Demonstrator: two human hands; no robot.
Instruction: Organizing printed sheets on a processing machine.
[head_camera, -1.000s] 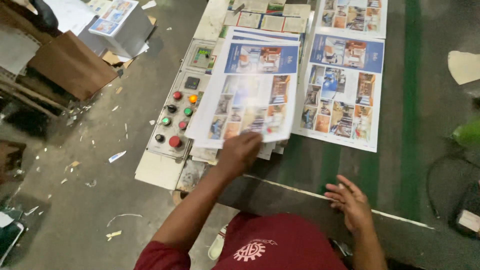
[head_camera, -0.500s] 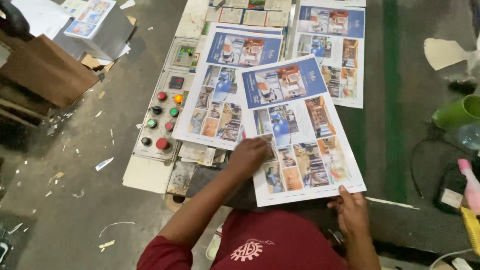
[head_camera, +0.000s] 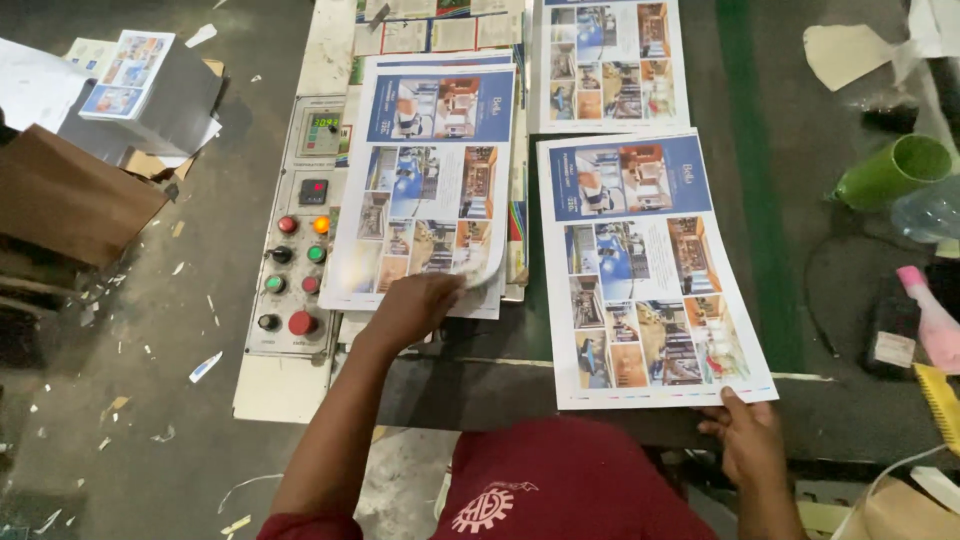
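Note:
My left hand (head_camera: 420, 305) rests on the lower right corner of a stack of printed colour sheets (head_camera: 430, 170), lifting the corner of the top sheet with the fingers. My right hand (head_camera: 752, 440) pinches the bottom right corner of a single printed sheet (head_camera: 645, 265), which lies flat on the dark worktop to the right of the stack. Both show a blue header and rows of small photos. A third printed sheet (head_camera: 610, 60) lies further back.
A control panel (head_camera: 295, 260) with red, green and orange buttons stands left of the stack. A green cup (head_camera: 895, 170), a clear bottle (head_camera: 930, 210), a pink bottle (head_camera: 930, 320) and a yellow brush (head_camera: 940, 400) sit at the right. Cardboard (head_camera: 70, 195) and paper scraps litter the floor at left.
The sheet was lifted off the left stack, carried right and laid flat on the worktop. My left hand went back to the stack's corner; my right hand now holds the sheet's bottom corner.

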